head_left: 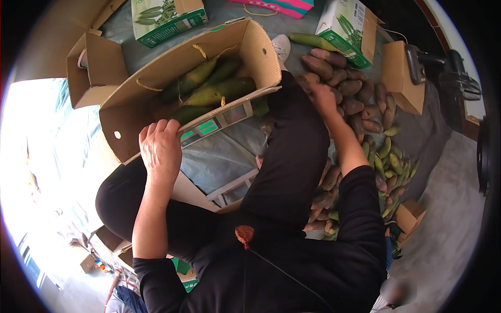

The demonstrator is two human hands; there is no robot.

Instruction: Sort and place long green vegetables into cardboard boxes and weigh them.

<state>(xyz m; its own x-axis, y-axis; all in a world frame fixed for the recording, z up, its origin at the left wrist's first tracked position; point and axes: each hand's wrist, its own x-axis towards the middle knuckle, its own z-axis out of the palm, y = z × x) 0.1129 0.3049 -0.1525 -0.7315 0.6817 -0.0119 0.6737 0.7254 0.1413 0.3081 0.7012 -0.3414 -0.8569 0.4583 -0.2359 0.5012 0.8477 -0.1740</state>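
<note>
My left hand (pixel 160 148) has its fingers curled over the near rim of a long open cardboard box (pixel 267 55). Inside the box lie several big, long green-yellow gourds (pixel 222 92), with yellow cord loops along the sides. To the right of my knee, my right hand (pixel 322 99) reaches to the edge of a heap of reddish-brown, sweet-potato-like tubers (pixel 353 87). Its fingers are closed round one tuber (pixel 308 79), partly covered by them. Just under the box's near rim sits a panel with green display windows (pixel 206 127), like a scale's.
Smaller green and yellowish oblong produce (pixel 395 161) lies scattered at the right. Printed green-and-white boxes (pixel 348 31) stand at the back, beside a long green gourd (pixel 314 40). A brown carton (pixel 402 78) and a black fan-like device (pixel 455 78) are at the far right. Another open carton (pixel 99 70) stands left.
</note>
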